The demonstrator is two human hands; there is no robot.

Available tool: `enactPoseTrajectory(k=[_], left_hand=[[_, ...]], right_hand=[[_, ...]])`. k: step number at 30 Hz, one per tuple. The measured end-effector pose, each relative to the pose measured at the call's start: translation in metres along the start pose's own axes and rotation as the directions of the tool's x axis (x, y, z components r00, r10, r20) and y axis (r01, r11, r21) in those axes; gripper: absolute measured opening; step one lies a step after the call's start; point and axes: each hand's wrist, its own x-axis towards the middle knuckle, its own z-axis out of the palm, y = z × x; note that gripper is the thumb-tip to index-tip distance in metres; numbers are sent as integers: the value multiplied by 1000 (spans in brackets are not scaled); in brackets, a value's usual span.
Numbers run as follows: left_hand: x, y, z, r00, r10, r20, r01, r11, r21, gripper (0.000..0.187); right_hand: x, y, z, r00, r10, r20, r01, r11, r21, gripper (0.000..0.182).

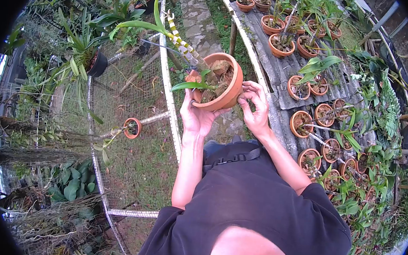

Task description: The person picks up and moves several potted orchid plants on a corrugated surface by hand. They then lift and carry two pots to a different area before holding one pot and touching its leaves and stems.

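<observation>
A terracotta pot (230,93) is held up in front of my chest, tilted so its inside shows. Chunks of brown and reddish material fill it, and an orchid plant (181,43) with a yellowish, dark-banded stem and long green leaves leans out to the upper left. My left hand (199,115) supports the pot from below and at its left side, fingers passing under it. At the pot's right side, my right hand (256,107) has its fingers curled, thumb and fingertips together near the wall; whether something small is between them is hidden.
Many potted plants stand on a corrugated dark bench (284,81) at the right. On the left, a wire mesh rack (138,170) with white edges holds a small pot (132,128). A black pot (97,64) hangs at the upper left. A stone path (198,21) runs between.
</observation>
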Motion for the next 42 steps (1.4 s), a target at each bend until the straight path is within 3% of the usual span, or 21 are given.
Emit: enactPoseTrajectory(k=[3,6,9,18,21,22,24,25,26,29,33,35,39,42], left_hand=[[0,-1,1,1000,9,5,-9,1000,-2,68],[0,-2,1,1000,12,5,-12,1000,-20,67],[0,1,6,1000,27,-14,-27,1000,-11,67],[5,0,-3,999,32,-24,-33,999,-37,66],[5,2,-1,997,77,-22,-77,997,-1,66],[5,0,-5,995,97,-26,-97,995,10,66],[6,-3,-11,990,135,-45,-133,990,43,65],[5,-4,-14,986,152,-60,-148,987,66,65],[4,-6,-17,983,169,-76,-162,983,90,65],[4,-16,-32,977,176,-121,-166,982,90,62],[-1,-24,-29,965,222,-140,-200,967,158,60],[-1,-28,-24,957,256,-138,-223,951,216,59],[1,-34,-29,962,270,-35,-243,910,337,63],[1,-43,-42,969,242,-59,-217,936,278,63]], right_hand=[[-2,-1,3,998,-3,-62,3,1000,0,6],[-7,6,5,982,126,-138,-104,982,158,5],[-6,7,-1,992,64,-106,-55,994,91,6],[-6,10,3,972,207,-109,-155,920,361,6],[-5,18,-5,896,418,-153,-331,855,400,9],[-2,23,-10,878,436,-199,-395,893,216,13],[7,23,-21,959,157,-235,-213,948,-237,14],[12,18,-24,979,13,-203,-105,886,-451,14],[16,12,-27,971,148,-186,-186,960,-207,12],[22,-3,-31,947,296,-121,-276,948,162,13],[45,-50,-36,994,82,77,-73,991,-112,21],[47,-57,-31,983,56,175,-3,957,-289,29],[48,-57,-28,927,199,317,-91,942,-323,40],[58,-66,-30,883,272,382,-109,911,-397,42]])
